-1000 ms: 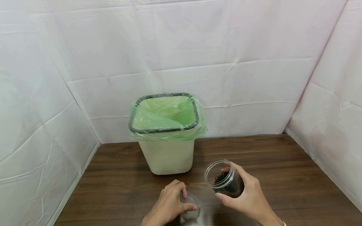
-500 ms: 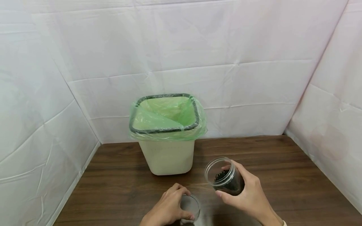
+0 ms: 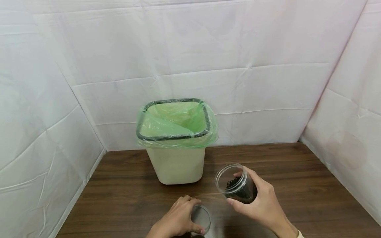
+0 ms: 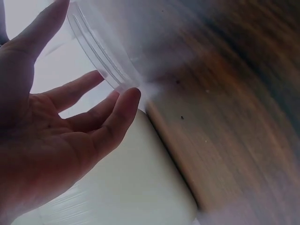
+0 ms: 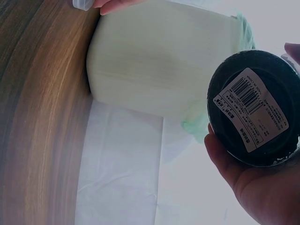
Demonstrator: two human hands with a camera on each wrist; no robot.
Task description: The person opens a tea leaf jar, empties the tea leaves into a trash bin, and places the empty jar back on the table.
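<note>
My right hand (image 3: 263, 205) grips a clear plastic jar (image 3: 247, 193) partway up its side. The jar has no cover and is tilted, its threaded mouth facing left and toward the head camera. Dark curly bits (image 3: 233, 182) lie inside it. In the right wrist view its base (image 5: 229, 136) shows, with a white barcode label (image 5: 253, 110). My left hand (image 3: 178, 218) holds a clear round lid (image 3: 200, 218) by its edge, thumb at the near side and fingers at the far side. The left wrist view shows the lid's ridged rim (image 4: 96, 49) at the fingertips.
A cream bin (image 3: 180, 167) lined with a green plastic bag (image 3: 211, 135) stands behind the hands on the brown wooden table (image 3: 122, 198). A black ring (image 3: 166, 137) holds the bag at its rim. White cloth walls (image 3: 268, 82) close off the back and sides.
My left hand has tilted the lid so more of its round face shows, and its fingers have shifted slightly. The right hand and jar have risen a little.
</note>
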